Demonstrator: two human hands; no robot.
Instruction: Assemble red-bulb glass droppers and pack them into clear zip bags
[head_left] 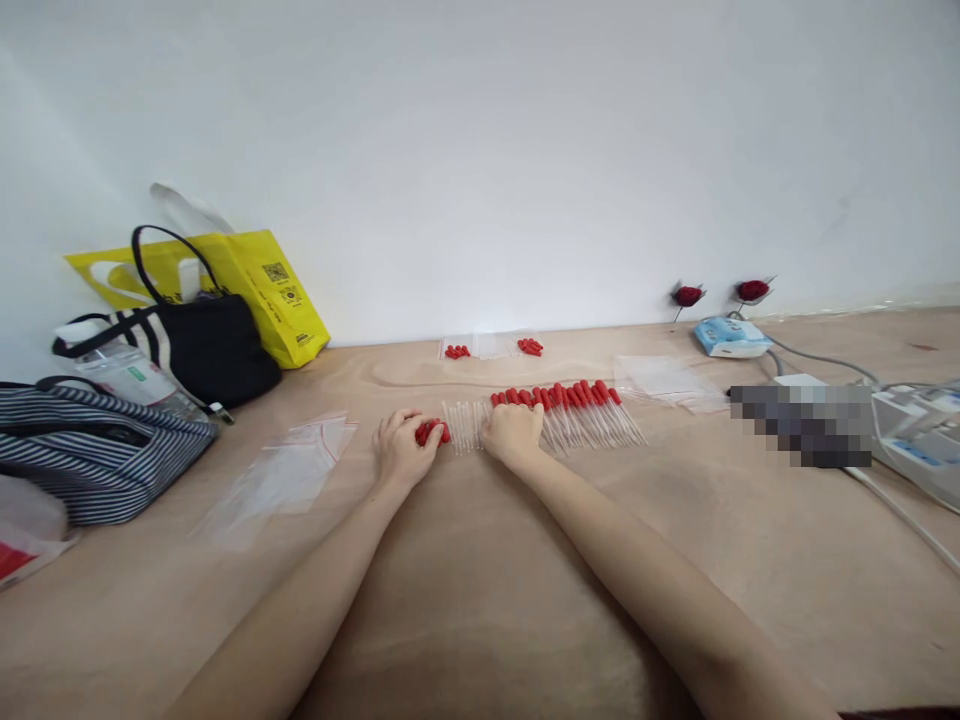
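A row of thin clear sticks [461, 428] without caps lies between my hands. To the right, many sticks carry red caps [577, 395] at their far ends. My left hand [403, 445] rests on the table with its fingers apart, curved around a small pile of loose red caps [433, 433]. My right hand [514, 430] is closed at the border between bare and capped sticks; what its fingers pinch is hidden beneath the hand.
Clear plastic bags lie on the left [281, 480] and right [664, 380]. Near the wall, another bag [491, 346] has red caps at both sides. Bags [210, 345] stand far left; a blue packet [731, 337], roses and cables are right.
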